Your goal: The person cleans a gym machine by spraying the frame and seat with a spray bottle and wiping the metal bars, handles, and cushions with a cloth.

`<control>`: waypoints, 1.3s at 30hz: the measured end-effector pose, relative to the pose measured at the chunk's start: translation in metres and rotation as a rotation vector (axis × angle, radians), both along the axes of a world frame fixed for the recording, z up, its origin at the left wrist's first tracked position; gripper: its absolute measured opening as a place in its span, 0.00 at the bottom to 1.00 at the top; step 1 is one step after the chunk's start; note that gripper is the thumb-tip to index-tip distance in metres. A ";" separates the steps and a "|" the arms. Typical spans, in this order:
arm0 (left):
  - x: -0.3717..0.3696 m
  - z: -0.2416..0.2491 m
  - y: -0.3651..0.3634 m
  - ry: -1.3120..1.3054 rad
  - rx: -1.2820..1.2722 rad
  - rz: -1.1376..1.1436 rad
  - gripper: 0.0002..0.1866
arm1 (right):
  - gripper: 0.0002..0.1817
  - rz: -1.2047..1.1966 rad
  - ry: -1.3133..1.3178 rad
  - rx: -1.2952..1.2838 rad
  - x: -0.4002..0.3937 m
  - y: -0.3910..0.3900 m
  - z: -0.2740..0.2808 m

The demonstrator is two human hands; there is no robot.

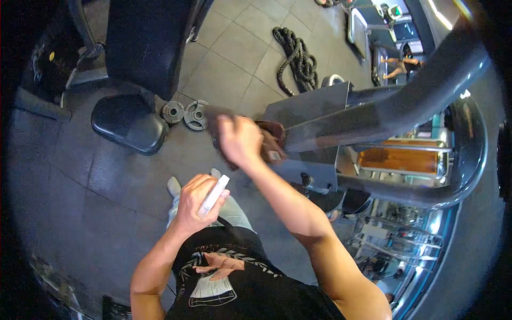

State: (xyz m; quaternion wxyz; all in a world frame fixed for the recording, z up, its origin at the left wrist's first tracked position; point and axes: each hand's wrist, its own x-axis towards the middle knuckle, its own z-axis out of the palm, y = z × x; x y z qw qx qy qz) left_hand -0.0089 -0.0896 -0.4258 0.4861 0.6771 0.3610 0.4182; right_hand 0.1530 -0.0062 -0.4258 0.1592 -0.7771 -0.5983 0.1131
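Note:
My left hand is closed in front of my black shirt. It grips a small white rectangular object whose kind I cannot make out. Farther out, my right hand is stretched over the end of a dark metal tube of a gym machine. Its fingers are curled and smeared by motion. Dark brown cloth shows on both sides of this hand, bunched against the machine. The cloth hides what lies beneath it.
A black padded seat with a tall backrest stands at the left. Two grey weight plates lie beside it. A coiled black battle rope rests on the tiled floor. Treadmills and a person are at the upper right.

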 end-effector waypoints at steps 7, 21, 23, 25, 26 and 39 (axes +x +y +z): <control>-0.028 0.007 -0.020 0.137 -0.062 0.018 0.05 | 0.23 0.527 0.136 0.406 -0.006 -0.010 -0.018; -0.036 0.019 -0.059 0.294 -0.105 0.082 0.06 | 0.26 0.095 -0.105 0.057 0.037 0.024 -0.018; -0.035 0.019 -0.066 0.323 -0.104 0.122 0.06 | 0.22 0.100 -0.051 0.246 0.029 0.000 -0.026; -0.029 0.022 -0.072 0.357 -0.114 0.161 0.06 | 0.22 0.258 -0.008 0.567 0.035 -0.028 -0.045; -0.025 0.025 -0.076 0.377 -0.120 0.178 0.07 | 0.27 0.332 0.054 0.658 0.041 -0.042 -0.050; 0.096 0.095 -0.063 0.343 0.331 0.222 0.09 | 0.36 -0.712 0.919 0.007 0.166 -0.194 -0.161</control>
